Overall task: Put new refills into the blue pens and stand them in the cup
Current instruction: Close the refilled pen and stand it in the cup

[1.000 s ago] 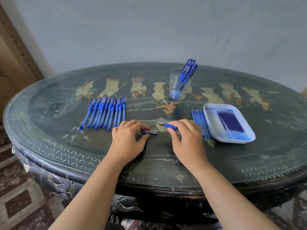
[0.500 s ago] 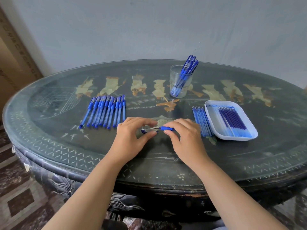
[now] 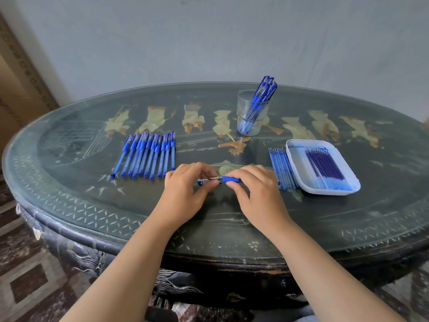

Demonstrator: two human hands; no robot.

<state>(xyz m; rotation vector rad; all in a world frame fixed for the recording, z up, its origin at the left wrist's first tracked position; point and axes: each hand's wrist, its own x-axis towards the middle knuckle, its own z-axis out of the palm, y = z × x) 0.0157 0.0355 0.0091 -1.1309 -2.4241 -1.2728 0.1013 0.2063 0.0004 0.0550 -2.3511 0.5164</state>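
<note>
The clear ribbed glass cup holds several capped blue pens leaning right. The white rounded-rectangular plastic tray contains dark blue refills; pale blue refills lie just beside it. The left hand and right hand each have their grip clamped on one blue plastic pen above the glossy dark oval surface.

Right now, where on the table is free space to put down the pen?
Bare top lies between the pen row and the cup, and along the near edge by both hands. It is crowded on the right, where loose refills touch the tray.
</note>
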